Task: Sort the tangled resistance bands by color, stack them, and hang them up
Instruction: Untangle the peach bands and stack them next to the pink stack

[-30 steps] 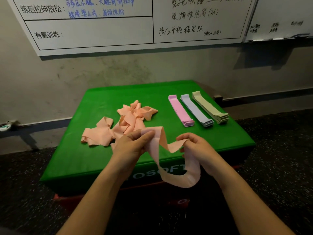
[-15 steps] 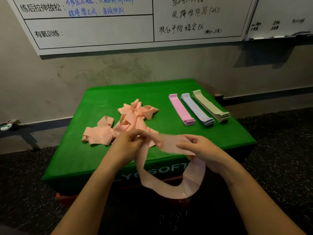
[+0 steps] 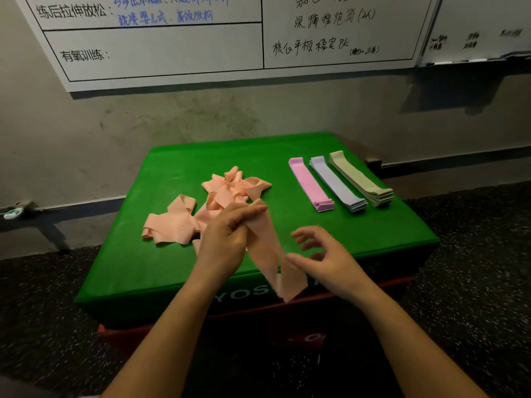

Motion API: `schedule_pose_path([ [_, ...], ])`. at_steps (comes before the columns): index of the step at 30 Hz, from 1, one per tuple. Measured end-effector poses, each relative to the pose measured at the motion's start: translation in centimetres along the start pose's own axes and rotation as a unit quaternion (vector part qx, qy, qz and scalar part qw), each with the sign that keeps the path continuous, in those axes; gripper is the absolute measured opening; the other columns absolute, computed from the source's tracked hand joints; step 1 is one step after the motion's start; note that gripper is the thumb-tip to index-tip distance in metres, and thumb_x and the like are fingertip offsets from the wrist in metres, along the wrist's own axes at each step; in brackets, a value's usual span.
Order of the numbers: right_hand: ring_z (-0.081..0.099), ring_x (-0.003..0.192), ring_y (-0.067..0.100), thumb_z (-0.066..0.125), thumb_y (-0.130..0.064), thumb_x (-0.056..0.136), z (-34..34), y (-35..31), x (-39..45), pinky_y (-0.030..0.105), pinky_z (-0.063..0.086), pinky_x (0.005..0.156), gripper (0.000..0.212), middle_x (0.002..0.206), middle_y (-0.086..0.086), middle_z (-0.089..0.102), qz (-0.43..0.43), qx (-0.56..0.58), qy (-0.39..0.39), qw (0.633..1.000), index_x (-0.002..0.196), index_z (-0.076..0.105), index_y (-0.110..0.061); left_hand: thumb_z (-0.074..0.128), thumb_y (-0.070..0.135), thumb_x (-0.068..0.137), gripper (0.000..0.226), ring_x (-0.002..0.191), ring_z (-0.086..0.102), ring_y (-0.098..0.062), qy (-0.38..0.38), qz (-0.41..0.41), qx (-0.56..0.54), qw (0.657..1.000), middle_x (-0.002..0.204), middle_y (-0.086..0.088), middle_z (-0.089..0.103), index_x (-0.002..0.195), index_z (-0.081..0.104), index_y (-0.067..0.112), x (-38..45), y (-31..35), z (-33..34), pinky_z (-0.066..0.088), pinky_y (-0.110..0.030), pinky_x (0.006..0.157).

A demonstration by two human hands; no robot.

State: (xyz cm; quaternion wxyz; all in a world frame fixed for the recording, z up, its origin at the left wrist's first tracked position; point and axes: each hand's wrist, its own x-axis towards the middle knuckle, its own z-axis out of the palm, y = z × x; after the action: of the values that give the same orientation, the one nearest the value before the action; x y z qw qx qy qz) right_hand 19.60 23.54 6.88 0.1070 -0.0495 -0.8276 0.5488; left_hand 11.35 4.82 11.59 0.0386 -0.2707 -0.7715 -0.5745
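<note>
My left hand [image 3: 227,234] pinches the top of a peach resistance band [image 3: 271,259], which hangs folded over the front edge of the green foam box [image 3: 373,234]. Beside the band's lower part, my right hand [image 3: 321,254] has its fingers spread and relaxed, the thumb close to the band. A tangled heap of peach bands [image 3: 230,191] lies behind my hands, with another loose peach band [image 3: 169,222] to its left. Three neat stacks lie at the right: pink [image 3: 309,183], lilac [image 3: 336,183] and sage green [image 3: 359,179].
The green box sits on a red base [image 3: 388,285] on dark speckled flooring [image 3: 474,268]. A grey wall with two whiteboards [image 3: 201,38] stands close behind it. A small white object [image 3: 11,214] lies on a ledge at the far left.
My right hand has let go of the band and opened. The left hand has lifted the band's top, so the loop now hangs narrower and folded.
</note>
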Motion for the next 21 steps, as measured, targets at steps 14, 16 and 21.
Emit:
schedule_pose_path([
  [14,0.066,0.085,0.006,0.072,-0.012,0.086,1.3,-4.7,2.0,0.019,0.052,0.074,0.009,0.084,-0.007,0.073,-0.038,0.209,0.035,0.977,0.085,0.073,-0.021,0.066,0.005,0.092,0.028,0.082,0.063,-0.017,0.005,-0.007,-0.042,0.999,0.093,-0.002,0.064,0.101,0.055,0.029,-1.3,-0.9,0.6,0.056,-0.028,0.068],
  [16,0.066,0.086,0.005,0.072,-0.010,0.086,1.2,-4.9,2.0,0.018,0.052,0.072,0.011,0.085,-0.007,0.074,-0.041,0.225,0.051,0.972,0.087,0.073,-0.021,0.063,0.006,0.094,0.020,0.085,0.066,-0.014,-0.001,-0.032,-0.070,0.997,0.092,-0.001,0.069,0.103,0.063,0.025,-1.5,-1.2,0.7,0.058,-0.026,0.073],
  [21,0.068,0.095,0.013,0.071,-0.007,0.087,0.5,-4.6,1.8,0.025,0.056,0.077,0.025,0.095,-0.001,0.074,-0.015,0.200,0.025,0.979,0.107,0.069,-0.022,0.060,0.007,0.096,0.018,0.085,0.067,-0.013,0.039,-0.055,-0.110,0.992,0.088,0.004,0.072,0.097,0.071,0.021,-2.1,-1.6,1.5,0.059,-0.029,0.076],
])
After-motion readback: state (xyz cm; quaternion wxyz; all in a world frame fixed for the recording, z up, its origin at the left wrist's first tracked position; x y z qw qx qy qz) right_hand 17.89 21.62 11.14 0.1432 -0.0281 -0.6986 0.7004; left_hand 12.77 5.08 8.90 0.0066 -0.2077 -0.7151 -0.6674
